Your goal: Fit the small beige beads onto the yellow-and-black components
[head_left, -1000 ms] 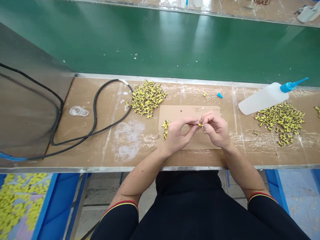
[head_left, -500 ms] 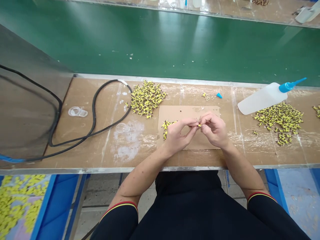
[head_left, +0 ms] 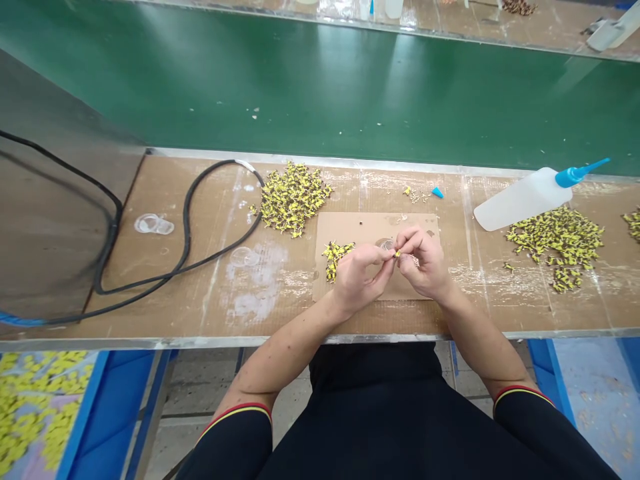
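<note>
Head view: left fingers (head_left: 379, 254) and right fingers (head_left: 412, 235) pinch a tiny yellow piece (head_left: 397, 254) between their tips.

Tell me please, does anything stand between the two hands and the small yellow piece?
Nothing visible does: the left hand and right hand both pinch the small yellow piece directly, above the cardboard sheet.

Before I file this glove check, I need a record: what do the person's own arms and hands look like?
The left hand and right hand are ungloved, with no ring or watch visible. Short, dark sleeves leave the forearms bare, and red and yellow trim edges each cuff.
</note>
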The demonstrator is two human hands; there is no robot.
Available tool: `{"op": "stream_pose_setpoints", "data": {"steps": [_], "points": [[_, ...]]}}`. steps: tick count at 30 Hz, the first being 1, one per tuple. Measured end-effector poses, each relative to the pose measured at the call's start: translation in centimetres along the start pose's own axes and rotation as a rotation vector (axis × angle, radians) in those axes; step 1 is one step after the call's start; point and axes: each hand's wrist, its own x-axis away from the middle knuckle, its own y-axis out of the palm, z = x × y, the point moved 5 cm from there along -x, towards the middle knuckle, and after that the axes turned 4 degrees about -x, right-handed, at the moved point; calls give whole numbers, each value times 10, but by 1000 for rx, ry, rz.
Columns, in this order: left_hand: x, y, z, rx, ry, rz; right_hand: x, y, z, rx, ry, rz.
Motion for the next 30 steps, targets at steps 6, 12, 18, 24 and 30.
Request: {"op": "stream_pose_setpoints", "data": {"steps": [6, 12, 18, 24, 30], "points": [[8, 3, 0, 72, -127, 31, 2, 5, -1, 43, -96, 31], [2, -2, 11, 112, -93, 128, 7, 9, -6, 99, -219, 101], [1, -3, 14, 91, -37, 87, 9, 11, -12, 162, -307, 107], [1, 0, 4, 145, -129, 100, 1, 2, -12, 193, -260, 66], [-6, 0, -3, 347, -270, 7, 1, -4, -10, 46, -72, 24]]}}
